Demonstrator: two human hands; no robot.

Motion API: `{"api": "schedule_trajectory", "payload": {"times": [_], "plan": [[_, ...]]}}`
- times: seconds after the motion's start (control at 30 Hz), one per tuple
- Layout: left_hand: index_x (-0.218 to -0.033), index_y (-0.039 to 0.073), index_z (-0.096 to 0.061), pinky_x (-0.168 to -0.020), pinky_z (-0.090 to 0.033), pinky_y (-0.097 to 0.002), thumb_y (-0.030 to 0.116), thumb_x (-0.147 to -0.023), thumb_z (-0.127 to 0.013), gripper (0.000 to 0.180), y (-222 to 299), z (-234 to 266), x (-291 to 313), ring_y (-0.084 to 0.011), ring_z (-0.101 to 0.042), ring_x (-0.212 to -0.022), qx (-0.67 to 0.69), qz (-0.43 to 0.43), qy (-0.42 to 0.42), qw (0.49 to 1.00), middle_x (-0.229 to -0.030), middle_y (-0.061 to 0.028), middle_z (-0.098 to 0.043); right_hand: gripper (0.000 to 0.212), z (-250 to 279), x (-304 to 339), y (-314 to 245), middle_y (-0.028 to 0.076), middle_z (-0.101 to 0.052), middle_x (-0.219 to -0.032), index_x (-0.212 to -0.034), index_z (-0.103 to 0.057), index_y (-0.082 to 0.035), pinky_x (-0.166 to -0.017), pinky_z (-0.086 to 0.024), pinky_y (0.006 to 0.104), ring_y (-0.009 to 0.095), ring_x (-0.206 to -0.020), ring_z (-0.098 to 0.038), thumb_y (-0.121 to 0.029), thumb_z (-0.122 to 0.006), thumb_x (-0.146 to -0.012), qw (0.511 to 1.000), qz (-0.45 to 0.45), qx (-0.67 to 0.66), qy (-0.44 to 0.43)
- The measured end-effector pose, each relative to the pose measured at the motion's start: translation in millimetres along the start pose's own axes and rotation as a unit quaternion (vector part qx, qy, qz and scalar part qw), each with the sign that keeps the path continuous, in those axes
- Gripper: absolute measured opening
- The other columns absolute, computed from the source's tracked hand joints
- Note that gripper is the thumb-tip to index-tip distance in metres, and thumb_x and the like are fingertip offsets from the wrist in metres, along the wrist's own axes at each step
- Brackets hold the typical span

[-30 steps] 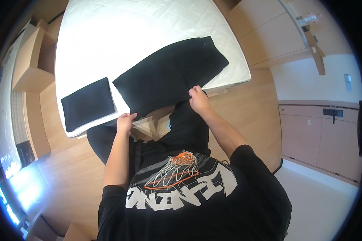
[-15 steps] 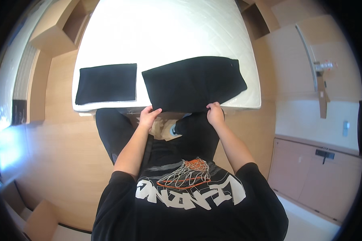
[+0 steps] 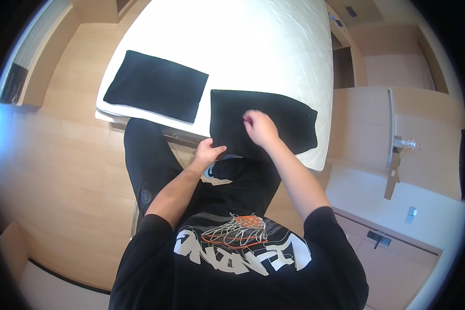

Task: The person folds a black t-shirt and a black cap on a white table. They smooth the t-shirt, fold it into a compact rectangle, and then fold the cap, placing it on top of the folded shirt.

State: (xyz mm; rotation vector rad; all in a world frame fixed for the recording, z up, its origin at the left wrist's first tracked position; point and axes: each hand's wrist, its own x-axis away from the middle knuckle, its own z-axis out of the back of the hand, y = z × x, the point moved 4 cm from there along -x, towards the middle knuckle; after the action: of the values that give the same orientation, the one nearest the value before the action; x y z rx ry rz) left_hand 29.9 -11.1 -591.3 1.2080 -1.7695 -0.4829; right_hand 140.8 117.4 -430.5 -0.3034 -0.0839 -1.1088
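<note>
A black folded garment (image 3: 289, 116) lies at the near edge of the white mattress (image 3: 232, 41), partly hanging over it; its exact kind does not show. My left hand (image 3: 208, 153) pinches its near left corner, thumb on top and fingers underneath. Over the middle of the same garment is my right hand (image 3: 261, 129), its fingers loosely curled; no lifted cloth shows in them. A second black folded cloth (image 3: 157, 85), a neat flat rectangle, rests on the mattress to the left, apart from both hands.
My knees sit against the mattress's near side. Wooden floor (image 3: 72, 170) spreads to the left. Pale wooden cabinets (image 3: 392, 253) and an open wooden unit (image 3: 343, 67) stand at the right. A clear plastic bottle (image 3: 407, 144) is on the desk-like surface there.
My right hand has left the near edge and moved up over the garment's middle. My left hand stays at its near left corner. The whole view has turned, so the mattress appears tilted.
</note>
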Motion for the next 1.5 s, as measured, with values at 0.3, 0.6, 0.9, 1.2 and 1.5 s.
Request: {"api": "schedule_trajectory", "payload": {"times": [0.3,0.6,0.9,1.2,1.5], "plan": [[-0.101,-0.002,-0.069,-0.071,-0.051,-0.0286,0.008,-0.084,-0.075,0.021,2,-5,12,-0.0108,-0.061,-0.078,0.048,0.017,-0.05,0.997,-0.09,-0.0032,-0.07,0.036,-28,-125,-59,0.008,-0.061,-0.12,-0.112,-0.066,-0.02,-0.102,-0.044,0.0405,0.031,-0.121,-0.05,-0.013,-0.07,-0.077,0.975,0.108,0.09,-0.173],[-0.079,-0.007,-0.061,-0.073,-0.049,-0.0453,0.037,-0.095,-0.057,0.047,-22,4,1,-0.0419,-0.062,-0.077,-0.237,-0.006,0.036,0.971,-0.079,-0.0266,-0.063,0.029,-28,-143,-52,0.012,-0.066,-0.111,-0.105,-0.068,-0.012,-0.097,-0.048,0.0403,0.031,-0.11,-0.058,-0.016,-0.072,-0.077,0.969,0.111,0.112,-0.191],[-0.09,-0.008,-0.067,-0.086,-0.05,-0.0467,0.029,-0.089,-0.06,0.038,-7,0,9,-0.0452,-0.062,-0.098,-0.367,0.049,0.005,0.929,-0.097,-0.0308,-0.065,0.018,-21,-153,-47,0.012,-0.07,-0.095,-0.094,-0.068,-0.007,-0.084,-0.051,0.0382,0.029,-0.093,-0.066,-0.013,-0.071,-0.077,0.956,0.06,0.104,-0.266],[-0.096,-0.004,-0.07,-0.094,-0.049,-0.0438,0.033,-0.084,-0.066,0.04,-8,-12,22,-0.0397,-0.061,-0.108,-0.371,0.073,-0.054,0.924,-0.107,-0.0281,-0.065,0.014,-37,-156,-49,0.008,-0.068,-0.095,-0.081,-0.068,-0.007,-0.083,-0.051,0.0365,0.027,-0.091,-0.064,-0.013,-0.076,-0.071,0.903,0.1,0.049,-0.415],[-0.088,-0.002,-0.07,-0.091,-0.048,-0.0467,0.029,-0.09,-0.061,0.032,-2,-39,53,-0.0408,-0.062,-0.094,-0.464,-0.047,0.031,0.884,-0.096,-0.0232,-0.065,0.017,-21,-136,-63,0.009,-0.066,-0.1,-0.089,-0.069,-0.01,-0.091,-0.049,0.0379,0.028,-0.102,-0.06,-0.008,-0.072,-0.072,0.907,0.288,0.107,-0.288]]}}
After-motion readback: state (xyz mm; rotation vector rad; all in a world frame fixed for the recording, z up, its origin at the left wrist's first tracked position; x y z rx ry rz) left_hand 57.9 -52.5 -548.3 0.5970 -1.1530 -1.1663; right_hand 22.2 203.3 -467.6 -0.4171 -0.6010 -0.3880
